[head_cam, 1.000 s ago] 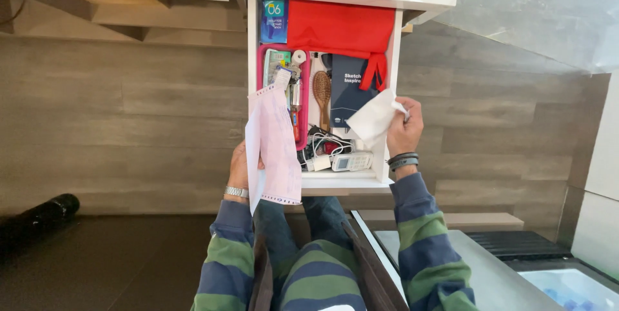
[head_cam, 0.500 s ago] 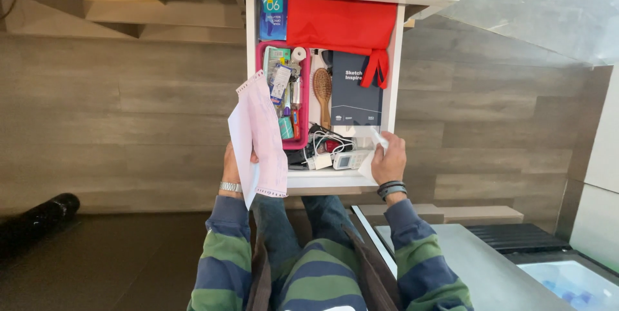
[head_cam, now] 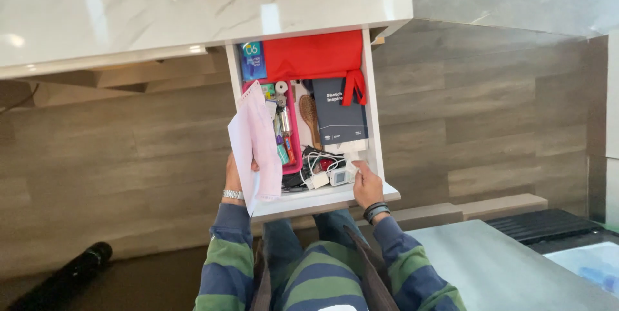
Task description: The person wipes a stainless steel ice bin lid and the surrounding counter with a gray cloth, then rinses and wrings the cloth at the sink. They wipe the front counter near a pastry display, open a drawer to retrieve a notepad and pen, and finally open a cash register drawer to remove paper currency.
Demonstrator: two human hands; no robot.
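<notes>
I note the left hand (head_cam: 233, 175) clenched on a sheaf of pink and white paper sheets (head_cam: 256, 143), held upright over the left edge of the open white drawer (head_cam: 371, 124). The right hand (head_cam: 366, 184) rests inside the drawer's front right corner, fingers curled beside a small white device (head_cam: 340, 176); whether they grasp anything, I cannot tell. Dark blue booklet (head_cam: 340, 116) lies just beyond.

Pink papers (head_cam: 256, 146) overhang the open drawer's (head_cam: 322, 200) left side; a dark notebook (head_cam: 340, 117), hairbrush (head_cam: 311, 117) and tangled cables (head_cam: 316, 166) crowd the rest, leaving little bare floor.
</notes>
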